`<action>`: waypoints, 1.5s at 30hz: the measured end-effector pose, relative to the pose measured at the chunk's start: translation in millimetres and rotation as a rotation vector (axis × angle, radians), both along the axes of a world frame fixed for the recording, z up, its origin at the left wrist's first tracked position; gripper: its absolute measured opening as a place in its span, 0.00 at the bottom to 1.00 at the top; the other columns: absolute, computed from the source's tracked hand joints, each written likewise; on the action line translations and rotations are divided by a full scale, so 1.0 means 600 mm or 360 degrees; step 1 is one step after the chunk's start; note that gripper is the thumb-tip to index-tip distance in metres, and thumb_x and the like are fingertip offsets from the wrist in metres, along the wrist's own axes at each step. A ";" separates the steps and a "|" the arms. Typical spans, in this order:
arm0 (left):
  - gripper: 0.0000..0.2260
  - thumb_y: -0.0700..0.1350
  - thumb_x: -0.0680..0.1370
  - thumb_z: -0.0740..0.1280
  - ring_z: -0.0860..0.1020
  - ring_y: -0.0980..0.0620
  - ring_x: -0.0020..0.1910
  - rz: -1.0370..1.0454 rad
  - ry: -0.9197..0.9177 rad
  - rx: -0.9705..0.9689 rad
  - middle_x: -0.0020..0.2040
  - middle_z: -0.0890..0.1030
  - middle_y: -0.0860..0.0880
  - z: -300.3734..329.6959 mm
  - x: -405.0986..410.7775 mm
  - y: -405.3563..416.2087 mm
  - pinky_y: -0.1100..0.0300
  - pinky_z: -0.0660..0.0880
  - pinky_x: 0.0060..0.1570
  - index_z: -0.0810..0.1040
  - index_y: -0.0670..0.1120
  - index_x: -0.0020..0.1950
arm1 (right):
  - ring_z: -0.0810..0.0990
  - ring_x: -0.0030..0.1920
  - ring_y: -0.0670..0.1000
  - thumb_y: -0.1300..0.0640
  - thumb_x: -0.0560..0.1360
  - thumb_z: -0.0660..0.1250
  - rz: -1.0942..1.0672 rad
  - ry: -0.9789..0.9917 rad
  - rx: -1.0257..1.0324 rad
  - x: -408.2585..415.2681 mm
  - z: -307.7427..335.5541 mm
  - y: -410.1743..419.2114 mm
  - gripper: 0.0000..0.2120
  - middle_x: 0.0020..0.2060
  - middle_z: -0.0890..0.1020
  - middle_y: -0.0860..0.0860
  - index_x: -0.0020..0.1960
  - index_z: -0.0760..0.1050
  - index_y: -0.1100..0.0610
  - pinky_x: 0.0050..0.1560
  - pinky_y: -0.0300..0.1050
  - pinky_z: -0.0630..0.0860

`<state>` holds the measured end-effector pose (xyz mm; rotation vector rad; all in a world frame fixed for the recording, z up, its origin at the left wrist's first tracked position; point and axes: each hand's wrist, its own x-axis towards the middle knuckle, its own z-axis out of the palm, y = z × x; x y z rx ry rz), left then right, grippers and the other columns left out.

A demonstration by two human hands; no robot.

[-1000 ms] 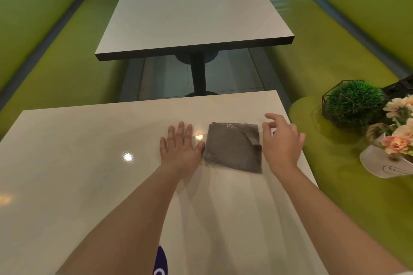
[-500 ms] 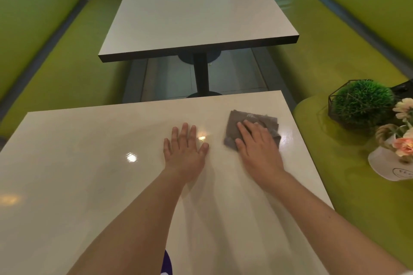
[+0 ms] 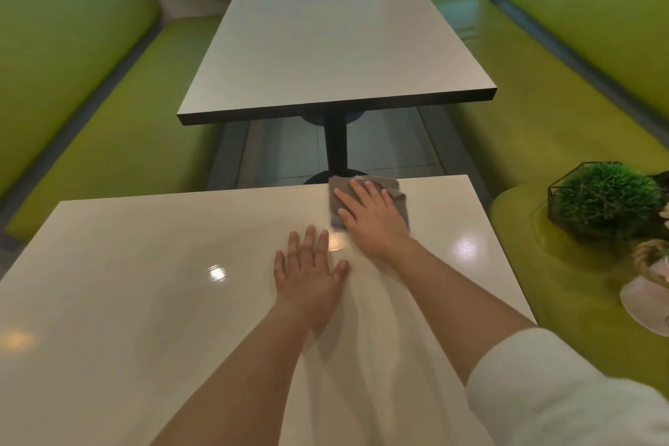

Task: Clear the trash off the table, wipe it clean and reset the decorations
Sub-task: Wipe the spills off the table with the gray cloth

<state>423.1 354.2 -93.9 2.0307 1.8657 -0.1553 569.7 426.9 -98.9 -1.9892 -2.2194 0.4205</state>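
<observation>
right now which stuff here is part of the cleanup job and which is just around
Part of the job:
grey cloth under the right hand
near table
left hand flat on it
ball plant
flower pot

Just around:
far table
green bench

White sleeve pushed up on rt arm — lt forearm bare.

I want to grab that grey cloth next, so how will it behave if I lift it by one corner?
The grey cloth looks thin and creased under the right hand, so it will probably droop limply. It is likely light. On the glossy table it probably slides easily when pushed.
</observation>
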 end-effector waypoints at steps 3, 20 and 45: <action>0.28 0.61 0.82 0.43 0.30 0.50 0.76 0.0011 -0.0028 0.0004 0.78 0.33 0.54 0.000 0.000 -0.001 0.46 0.33 0.74 0.35 0.54 0.78 | 0.44 0.79 0.51 0.45 0.84 0.43 -0.0167 -0.0111 0.0048 0.093 -0.011 -0.006 0.24 0.80 0.47 0.48 0.79 0.48 0.43 0.77 0.52 0.40; 0.28 0.61 0.82 0.43 0.31 0.51 0.76 0.0021 -0.0017 0.0005 0.78 0.33 0.55 -0.005 -0.002 0.001 0.48 0.32 0.73 0.37 0.55 0.79 | 0.41 0.79 0.50 0.46 0.84 0.42 0.0042 -0.0068 0.0007 0.033 -0.006 -0.009 0.23 0.79 0.45 0.47 0.79 0.46 0.42 0.77 0.52 0.38; 0.18 0.46 0.83 0.56 0.64 0.46 0.65 0.0274 -0.0097 0.0545 0.68 0.67 0.49 0.021 -0.091 -0.086 0.51 0.62 0.60 0.68 0.54 0.73 | 0.41 0.79 0.50 0.46 0.84 0.43 -0.0029 -0.0072 -0.0001 -0.011 -0.004 -0.176 0.23 0.79 0.46 0.46 0.79 0.48 0.41 0.77 0.52 0.38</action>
